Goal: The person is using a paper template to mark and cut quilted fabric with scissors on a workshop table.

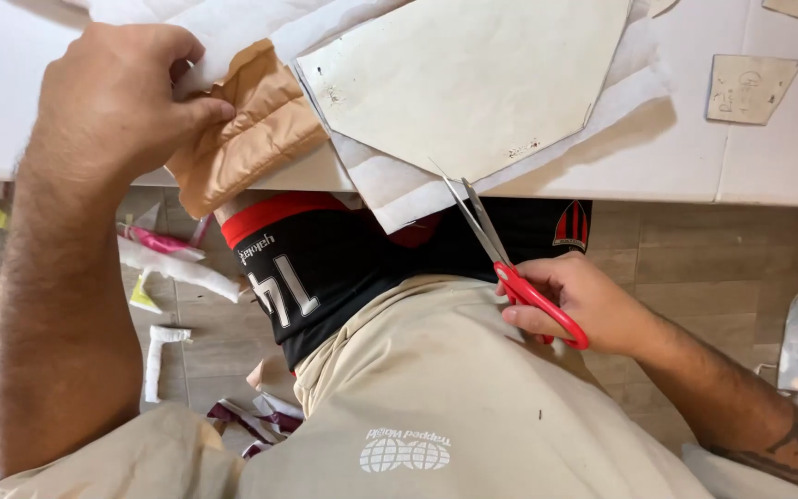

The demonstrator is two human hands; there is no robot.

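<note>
right hand (593,300) grips red scissors (510,259) | left hand (117,97) clutches tan padded fabric (251,129) | table (768,157)

Left hand (117,102) high at upper left, knuckles up, fingers curled under and thumb pressed in, pinching closed; bare forearm running straight down toward the lower left corner. Right hand (584,300) lower at centre right, palm turned inward, fingers wrapped shut in a grip, thumb side toward the body; forearm angling off to the lower right, dark tattoo near the elbow.
</note>
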